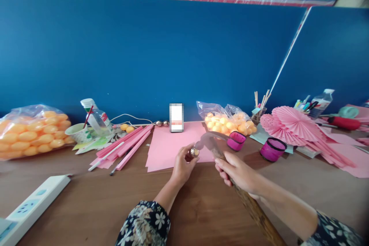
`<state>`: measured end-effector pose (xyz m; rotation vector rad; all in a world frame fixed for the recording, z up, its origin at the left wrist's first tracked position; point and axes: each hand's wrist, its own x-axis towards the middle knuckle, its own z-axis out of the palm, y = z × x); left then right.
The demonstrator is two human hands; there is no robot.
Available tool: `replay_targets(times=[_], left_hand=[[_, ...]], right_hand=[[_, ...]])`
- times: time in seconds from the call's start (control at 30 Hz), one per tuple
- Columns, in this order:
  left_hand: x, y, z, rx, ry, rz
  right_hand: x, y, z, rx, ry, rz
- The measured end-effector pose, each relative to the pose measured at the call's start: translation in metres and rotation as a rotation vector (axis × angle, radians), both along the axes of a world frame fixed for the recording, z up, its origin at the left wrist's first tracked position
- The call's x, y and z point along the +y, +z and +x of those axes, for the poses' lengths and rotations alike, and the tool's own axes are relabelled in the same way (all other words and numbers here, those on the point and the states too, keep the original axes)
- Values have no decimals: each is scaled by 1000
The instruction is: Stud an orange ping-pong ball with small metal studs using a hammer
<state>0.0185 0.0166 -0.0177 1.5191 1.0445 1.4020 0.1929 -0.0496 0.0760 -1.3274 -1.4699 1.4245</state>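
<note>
My left hand is closed around a shiny metal ball above the tabletop, near the front edge of the pink paper sheets. Wrapped round the wooden handle of a claw hammer is my right hand. The hammer's head is slightly blurred; its round face is right by the ball, and I cannot tell whether they touch. Two more shiny balls rest at the back, beside an upright phone.
Left are a power strip, pink paper strips, a leaning bottle and a bag of orange balls. Right are another ball bag, two magenta bands and folded pink paper fans. A blue partition stands behind.
</note>
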Motion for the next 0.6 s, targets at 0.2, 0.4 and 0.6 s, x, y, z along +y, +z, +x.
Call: replay_targets(times=[0.2,0.4,0.6], left_hand=[[-2,4,0,2,18,-24],[-5,9,-1,111,57,14],[-4,9,-2,61,49,-52]], right_hand=[[1,7,1,-94,58,13],[-3,10,-3,-223,70,113],[-2,7,-4,-240,84,93]])
